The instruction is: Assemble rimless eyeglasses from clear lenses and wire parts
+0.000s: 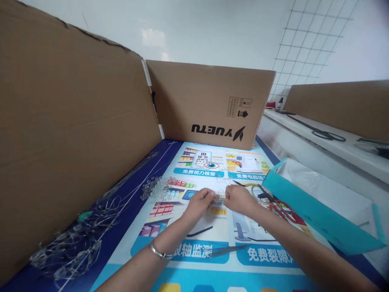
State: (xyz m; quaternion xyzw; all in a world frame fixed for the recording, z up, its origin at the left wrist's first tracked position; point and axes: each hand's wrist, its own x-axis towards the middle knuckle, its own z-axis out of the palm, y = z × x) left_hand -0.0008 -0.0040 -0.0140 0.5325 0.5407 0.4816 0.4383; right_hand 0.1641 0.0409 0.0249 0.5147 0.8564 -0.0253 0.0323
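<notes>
My left hand [200,201], a silver bangle on its wrist, is closed in a pinch at the middle of the printed sheet. Facing it, my right hand [240,198] is closed with its fingers curled in. A thin clear thread [221,192] loops up in the narrow gap between them, and both hands seem to grip it. Its ends are hidden in the fingers. Left of my hands lies a pile of clear beads [156,189]. Several more clear beads [224,175] lie just beyond my hands. Red-handled scissors [284,210] lie beside my right forearm.
An open teal box [322,209] stands at the right. Tangled clear strands [82,243] lie at the left by a tall cardboard wall [75,113]. A cardboard panel [209,101] closes off the back. A slim metal tool [229,250] lies between my forearms.
</notes>
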